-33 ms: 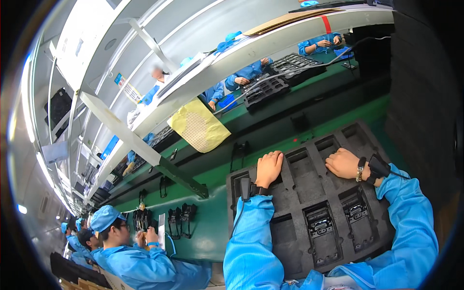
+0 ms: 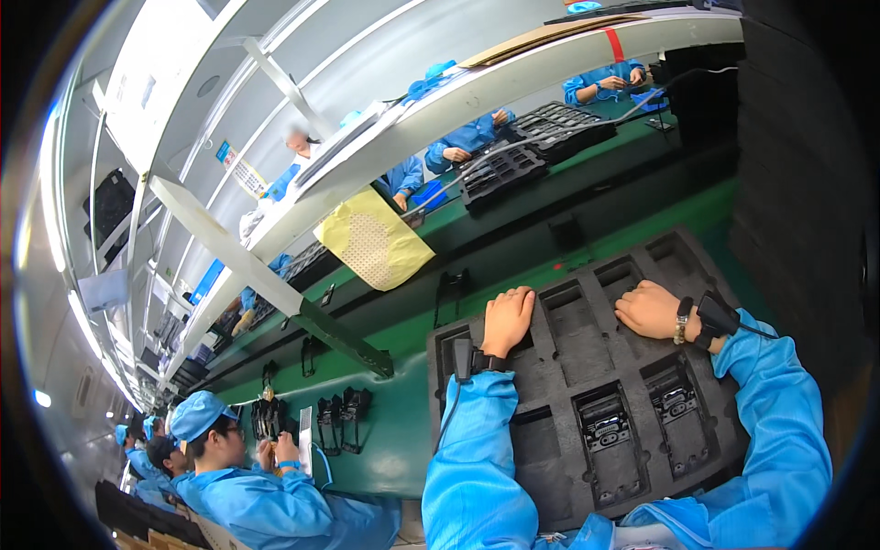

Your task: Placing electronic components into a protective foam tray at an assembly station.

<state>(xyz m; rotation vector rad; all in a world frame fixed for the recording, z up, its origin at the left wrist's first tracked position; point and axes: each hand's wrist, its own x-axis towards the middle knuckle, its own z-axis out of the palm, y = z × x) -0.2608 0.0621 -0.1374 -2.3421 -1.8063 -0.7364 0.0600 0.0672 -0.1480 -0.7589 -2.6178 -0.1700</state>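
A dark grey foam tray [image 2: 573, 420] with rows of rectangular compartments lies in front of me, tilted in the view. My left hand [image 2: 509, 321] rests on its far edge, closed, fingers together and bent over the rim; the fingertips are hidden. Over the tray's right half lies my right hand [image 2: 646, 310], closed, its fingers curled down at a compartment and whatever is under them hidden. Nearer to me, two compartments hold black device frames with metallic parts, one left [image 2: 610, 440] and one right [image 2: 678, 408]. Other compartments show bare foam.
The tray sits on a green workbench [image 2: 394, 412]. A white-and-green post [image 2: 275, 284] and a shelf beam [image 2: 513, 87] cross ahead, with a yellow sheet [image 2: 376, 240] hanging there. At left a co-worker in blue [image 2: 247, 486] handles small parts beside black pieces [image 2: 344, 417]. Other workers sit across.
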